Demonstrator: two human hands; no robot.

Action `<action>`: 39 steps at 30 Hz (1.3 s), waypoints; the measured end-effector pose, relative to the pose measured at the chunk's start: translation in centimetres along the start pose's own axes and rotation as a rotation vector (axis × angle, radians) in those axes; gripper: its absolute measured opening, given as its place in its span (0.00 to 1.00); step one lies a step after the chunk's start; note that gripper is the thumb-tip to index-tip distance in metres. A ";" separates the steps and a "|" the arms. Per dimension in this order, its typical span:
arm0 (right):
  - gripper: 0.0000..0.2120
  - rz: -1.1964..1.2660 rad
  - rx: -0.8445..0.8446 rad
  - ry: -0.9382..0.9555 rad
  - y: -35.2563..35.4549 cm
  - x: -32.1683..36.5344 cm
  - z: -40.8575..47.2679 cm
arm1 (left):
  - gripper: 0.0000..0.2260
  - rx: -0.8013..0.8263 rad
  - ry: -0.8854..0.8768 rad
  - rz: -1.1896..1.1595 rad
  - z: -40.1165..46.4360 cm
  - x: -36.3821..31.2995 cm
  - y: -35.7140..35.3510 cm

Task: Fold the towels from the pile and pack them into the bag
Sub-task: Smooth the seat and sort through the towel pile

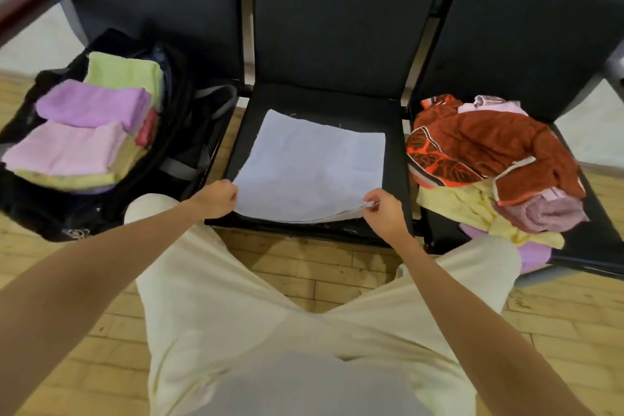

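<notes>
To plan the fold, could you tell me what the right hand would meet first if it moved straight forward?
Probably the pale towel itself: the right hand pinches its near corner, and beyond lies the chair backrest. Depth is uncertain.

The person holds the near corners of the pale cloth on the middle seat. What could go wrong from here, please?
1. The pale cloth lies folded with its near edge at the seat's front; the left hand and right hand pinch only corners, so the layers may slip apart or slide off.
2. The pile overhangs the right seat; a yellow towel could drop.
3. The bag looks nearly full of stacked towels; another may topple them.
</notes>
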State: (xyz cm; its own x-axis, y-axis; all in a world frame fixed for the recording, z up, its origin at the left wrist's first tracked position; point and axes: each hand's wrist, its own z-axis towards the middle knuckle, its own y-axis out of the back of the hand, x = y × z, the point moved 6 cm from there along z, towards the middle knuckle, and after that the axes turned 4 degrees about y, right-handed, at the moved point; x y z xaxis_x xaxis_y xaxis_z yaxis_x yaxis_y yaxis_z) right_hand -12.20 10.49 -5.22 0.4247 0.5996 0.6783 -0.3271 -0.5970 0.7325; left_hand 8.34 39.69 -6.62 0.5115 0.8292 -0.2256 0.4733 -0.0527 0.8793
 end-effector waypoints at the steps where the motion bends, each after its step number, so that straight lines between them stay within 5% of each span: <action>1: 0.06 0.003 0.008 -0.013 0.0 0.0 0.1 | 0.09 0.003 -0.004 0.050 -0.1 0.0 -0.1; 7: 0.04 -0.006 0.048 -0.016 0.6 0.2 0.4 | 0.09 -0.055 -0.002 0.477 -0.5 -2.6 -0.1; 10: 0.05 -0.014 0.075 0.003 0.8 -0.1 0.4 | 0.08 -0.128 -0.132 0.256 0.1 -5.8 -0.7; 16: 0.09 0.117 0.099 0.002 1.6 -1.0 0.9 | 0.16 0.037 -0.382 -0.182 1.0 -15.0 -3.1; 21: 0.13 0.277 0.079 -0.031 2.4 -1.7 1.2 | 0.20 0.077 -0.375 -0.436 2.4 -20.6 -4.0; 27: 0.10 0.395 0.101 -0.120 2.4 -3.4 3.3 | 0.09 0.055 -0.320 -0.497 4.2 -22.6 -4.9; 39: 0.19 -0.359 -0.141 -0.235 1.8 -6.0 20.4 | 0.05 0.271 -0.108 -0.694 6.3 -20.1 -5.7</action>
State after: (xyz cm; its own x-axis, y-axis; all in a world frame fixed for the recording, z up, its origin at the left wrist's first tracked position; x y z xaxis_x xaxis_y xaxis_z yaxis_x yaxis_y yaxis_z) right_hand 1.90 -5.06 -9.11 0.7069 0.6088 0.3601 -0.2291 -0.2846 0.9309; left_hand -0.12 19.84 -9.79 0.0923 0.6639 -0.7421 0.8655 0.3151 0.3895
